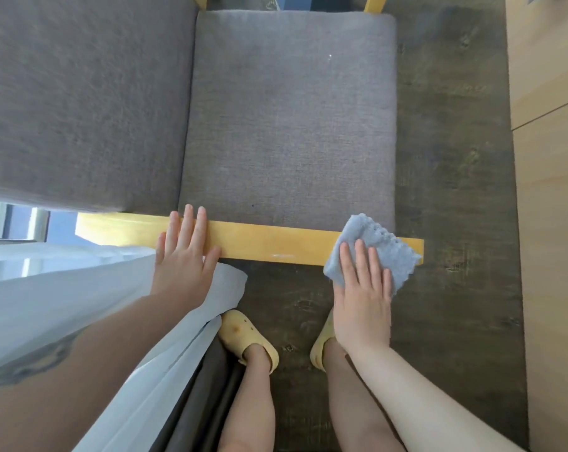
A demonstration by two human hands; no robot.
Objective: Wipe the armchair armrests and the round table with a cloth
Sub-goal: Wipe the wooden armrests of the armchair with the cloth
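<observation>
Right hand (362, 288) flat, fingers straight, pressing my blue cloth (377, 246) onto the yellow armrest's (263, 238) outer end. Left hand (183, 252) spread open, bracing that rail farther back. Cloth looks soft and light (likely bunches), so I'd pin it under the palm.

blue cloth (378, 246) on yellow armrest (269, 238)

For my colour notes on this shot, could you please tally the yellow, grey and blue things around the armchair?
Yellow: 4, the near armrest, the far armrest, the left slipper, the right slipper
Grey: 2, the seat cushion, the back cushion
Blue: 1, the cloth under the right hand
Total: 7
</observation>
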